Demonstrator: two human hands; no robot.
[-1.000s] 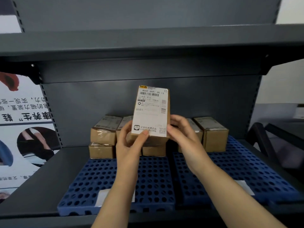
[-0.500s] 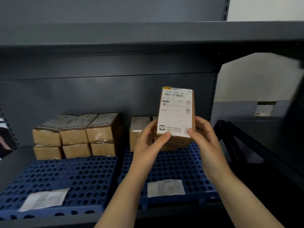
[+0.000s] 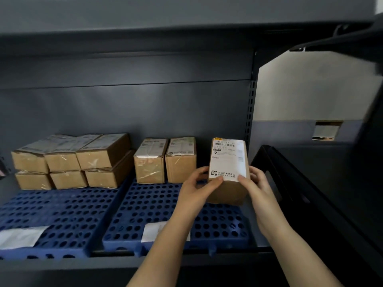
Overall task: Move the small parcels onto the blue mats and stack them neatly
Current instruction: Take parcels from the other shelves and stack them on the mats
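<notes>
Held parcel: we see a brown cardboard parcel (image 3: 227,170) with a white shipping label on top, over the far right part of the right blue mat (image 3: 157,212), its near end raised toward us; whether its far end touches the mat we cannot tell
Left hand: our left hand (image 3: 195,188) grips the parcel's near left corner, thumb on the label edge, fingers curled round the side
Right hand: our right hand (image 3: 256,183) grips the near right corner, thumb on the label, fingers wrapped round the right side
Standing pair: two parcels (image 3: 164,160) stand side by side at the back of the right blue mat, just left of the held parcel
Stack: six parcels (image 3: 70,160) in two layers of three sit at the back of the left blue mat (image 3: 60,216), left of the right blue mat
Paper slips: one white slip (image 3: 20,237) lies on the left mat's near edge; another (image 3: 153,232) lies on the right blue mat's near edge, partly behind our left forearm
Shelf: dark grey metal shelf (image 3: 124,264) bears both mats
</notes>
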